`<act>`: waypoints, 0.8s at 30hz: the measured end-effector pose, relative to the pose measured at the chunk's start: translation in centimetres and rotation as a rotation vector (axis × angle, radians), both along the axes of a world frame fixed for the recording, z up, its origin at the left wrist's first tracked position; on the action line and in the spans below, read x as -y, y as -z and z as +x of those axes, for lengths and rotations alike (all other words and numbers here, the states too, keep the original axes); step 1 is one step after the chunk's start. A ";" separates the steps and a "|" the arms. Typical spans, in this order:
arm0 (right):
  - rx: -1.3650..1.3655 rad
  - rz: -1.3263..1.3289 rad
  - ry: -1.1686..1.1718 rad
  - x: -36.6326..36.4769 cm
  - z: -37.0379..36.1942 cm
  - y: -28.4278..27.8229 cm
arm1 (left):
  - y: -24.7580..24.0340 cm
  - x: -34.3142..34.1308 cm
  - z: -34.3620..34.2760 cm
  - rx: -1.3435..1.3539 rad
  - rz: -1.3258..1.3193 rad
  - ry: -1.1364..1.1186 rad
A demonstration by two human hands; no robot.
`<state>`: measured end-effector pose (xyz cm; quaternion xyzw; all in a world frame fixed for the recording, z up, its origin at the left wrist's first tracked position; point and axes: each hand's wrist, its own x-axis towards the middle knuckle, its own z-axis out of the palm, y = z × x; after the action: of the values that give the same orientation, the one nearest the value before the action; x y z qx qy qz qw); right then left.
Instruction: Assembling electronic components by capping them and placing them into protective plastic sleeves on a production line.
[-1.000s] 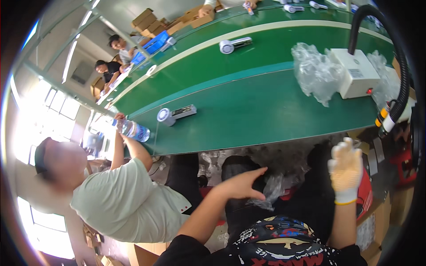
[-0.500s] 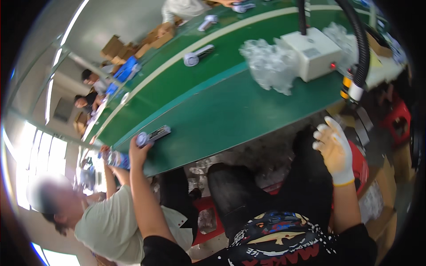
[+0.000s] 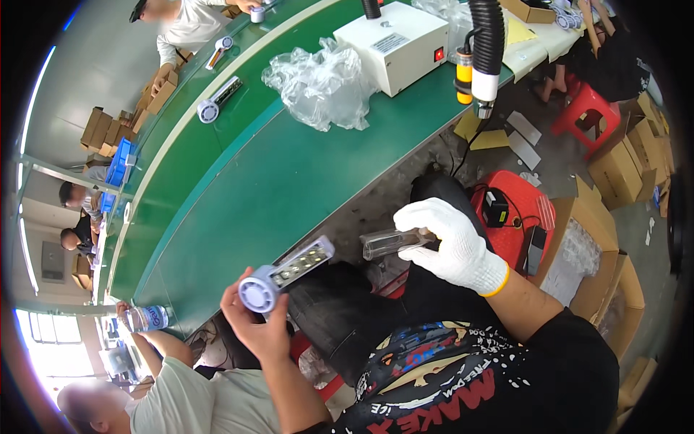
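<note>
In my bare left hand (image 3: 262,329) is a lavender handheld device (image 3: 298,265), gripped at its round, slotted head. Its long body tilts up to the right, with a dark strip and a row of pale spots along it. My right hand (image 3: 455,249), in a white glove with a yellow cuff, pinches a clear plastic cover (image 3: 382,244) that points left toward the device. The two pieces are apart, both held above my lap near the front edge of the green bench (image 3: 289,173).
A white box-shaped machine (image 3: 394,47) stands on the bench beside crumpled clear plastic bags (image 3: 322,83). A black hose (image 3: 488,43) hangs right of it. Another device (image 3: 218,100) lies on the green belt. A red stool (image 3: 510,217) and an open carton (image 3: 578,253) are at right. A co-worker sits at left.
My left hand has lifted the device off the bench and brought it toward me. My right hand, empty before, has moved left and now holds the clear cover. The view has turned rightward.
</note>
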<state>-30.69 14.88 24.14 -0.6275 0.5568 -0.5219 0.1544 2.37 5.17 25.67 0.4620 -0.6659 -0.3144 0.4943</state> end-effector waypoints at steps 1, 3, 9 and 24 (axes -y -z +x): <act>0.008 0.005 -0.008 0.0 0.5 0.0 | 0.2 -0.8 -0.6 -0.029 0.010 0.005; 0.093 0.028 -0.047 0.0 1.3 -0.1 | 0.6 -1.5 -1.1 -0.025 0.000 0.000; 1.032 0.672 -0.300 -0.1 1.3 -0.7 | 1.4 -1.7 0.1 0.032 -0.189 0.069; 1.022 0.904 -0.496 -0.1 0.9 0.6 | 0.8 -0.9 0.0 0.341 -0.541 0.297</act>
<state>-29.80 14.96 23.56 -0.2879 0.4179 -0.4183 0.7533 2.38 6.09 24.86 0.2581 -0.8581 -0.1132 0.4293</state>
